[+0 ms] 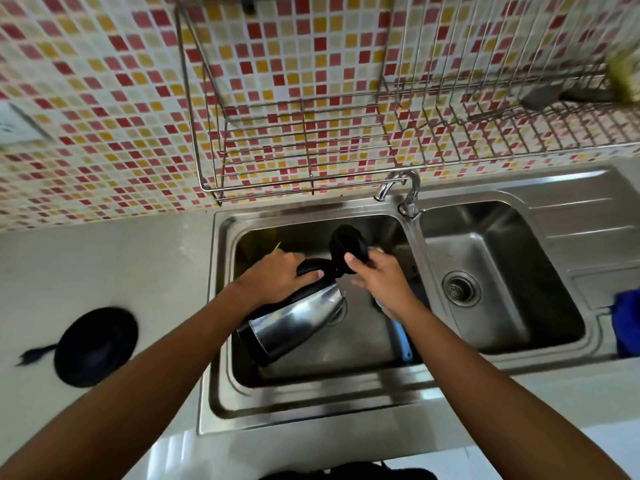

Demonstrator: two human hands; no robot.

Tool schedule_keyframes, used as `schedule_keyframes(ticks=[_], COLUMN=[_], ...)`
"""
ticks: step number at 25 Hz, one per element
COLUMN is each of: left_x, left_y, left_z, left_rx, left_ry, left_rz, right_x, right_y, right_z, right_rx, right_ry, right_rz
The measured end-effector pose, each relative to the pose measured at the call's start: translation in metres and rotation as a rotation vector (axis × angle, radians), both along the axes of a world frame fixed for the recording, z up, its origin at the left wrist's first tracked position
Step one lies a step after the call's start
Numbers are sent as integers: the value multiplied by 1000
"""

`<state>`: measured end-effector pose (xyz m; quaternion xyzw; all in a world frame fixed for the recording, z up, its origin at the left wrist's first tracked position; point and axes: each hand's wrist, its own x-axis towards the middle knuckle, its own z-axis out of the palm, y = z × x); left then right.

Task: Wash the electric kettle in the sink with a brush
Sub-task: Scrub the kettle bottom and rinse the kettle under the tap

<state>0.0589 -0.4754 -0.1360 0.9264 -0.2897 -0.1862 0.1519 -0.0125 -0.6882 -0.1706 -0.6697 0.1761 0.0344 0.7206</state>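
1. Kitchen corner: mosaic-tiled wall, wire dish rack hung above a double steel sink let into a pale surface; tap stands between the two basins, no water seen running

2. Electric kettle is over the left basin, tipped on its side with the mouth toward the tap end, base toward the person; probably angled so water drains and the inside can be reached

3. Left hand, grip clenched round the black handle, carries the kettle's weight

4. Right hand grasps the black lid, which is swung up and open; likely held back to keep the mouth clear

5. Blue object shows under the right wrist, against the basin's right wall; possibly the brush, cannot tell

6. Kettle's power base sits on the surface left of the sink, well apart from water, sensibly dry

7. Judgement: early stage, scrubbing not yet under way
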Motion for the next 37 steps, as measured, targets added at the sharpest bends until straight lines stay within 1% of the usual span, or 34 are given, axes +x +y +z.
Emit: schedule_keyframes(ticks=[4, 12, 19, 27, 31, 37], left_x=[8, 22, 33, 41, 42, 35], left_y=[-9, -17, -33, -64, -80, -101], left_z=[20, 31, 46, 61, 65, 74], left_rx=[96, 294, 426, 593, 642, 782], left_ry=[-9, -35, -34, -77, -88, -105], left_rz=[-59, -141, -197, -307, -299, -334], right_x=[0, 4, 1, -6, -9, -19], right_y=[-2, 3, 5, 9, 18, 33], right_z=[-1, -10, -9, -17, -24, -29], right_rx=[136, 221, 322, 400, 434, 491], right_ry=[68, 147, 146, 136, 127, 152], right_rz=[11, 15, -24, -144, -230, -320])
